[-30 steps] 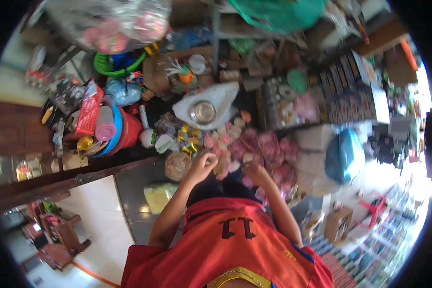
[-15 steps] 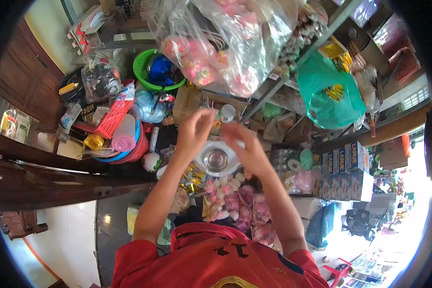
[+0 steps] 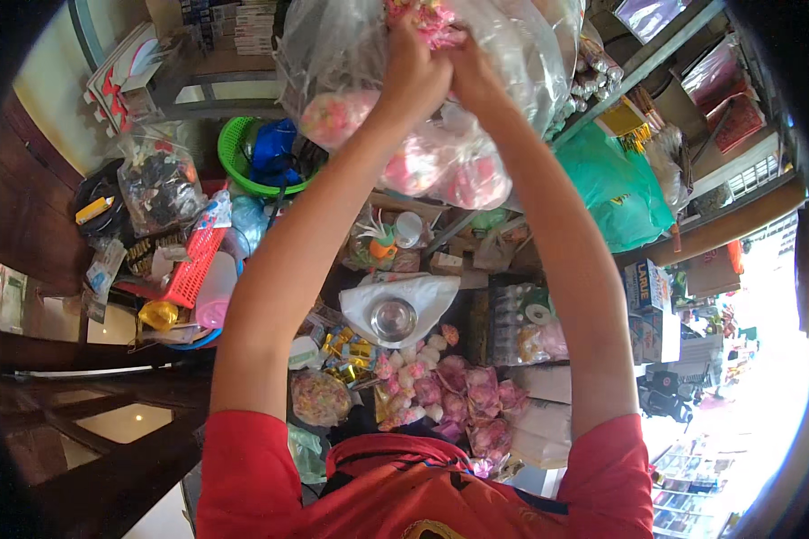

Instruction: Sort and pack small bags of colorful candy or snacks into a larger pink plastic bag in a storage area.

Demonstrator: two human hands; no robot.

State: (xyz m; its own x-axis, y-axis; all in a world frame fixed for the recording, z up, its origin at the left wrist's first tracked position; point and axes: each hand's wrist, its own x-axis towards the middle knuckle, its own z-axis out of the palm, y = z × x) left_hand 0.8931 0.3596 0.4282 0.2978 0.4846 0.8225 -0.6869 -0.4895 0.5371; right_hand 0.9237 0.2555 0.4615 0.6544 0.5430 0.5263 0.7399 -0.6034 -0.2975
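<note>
Both hands are raised high at the large clear plastic bag (image 3: 512, 81), which holds several pink-and-white bundles. A small pink-and-yellow bundle (image 3: 427, 18) sits at the fingertips of my left hand (image 3: 420, 72) and my right hand (image 3: 476, 74). The fingers of both are closed around its lower end, close together; what exactly they pinch is partly hidden. Below, between my forearms, a round clear glass bowl (image 3: 394, 322) rests on a white sheet or bag (image 3: 438, 295). Nearer to me lie pink wrapped bundles (image 3: 440, 382) and a gold foil packet (image 3: 346, 355).
A green basket (image 3: 234, 153) and a red basket (image 3: 198, 260) stand on the left. At right hang a teal plastic bag (image 3: 616, 193) and a slanting metal shelf bar (image 3: 638, 72). Cartons (image 3: 652, 310) are stacked lower right. An orange pineapple-shaped thing (image 3: 382, 244) stands behind the bowl.
My hands have risen from above the bowl to the hanging bag and come together. A pink-and-yellow bundle is now between them. The view has shifted slightly.
</note>
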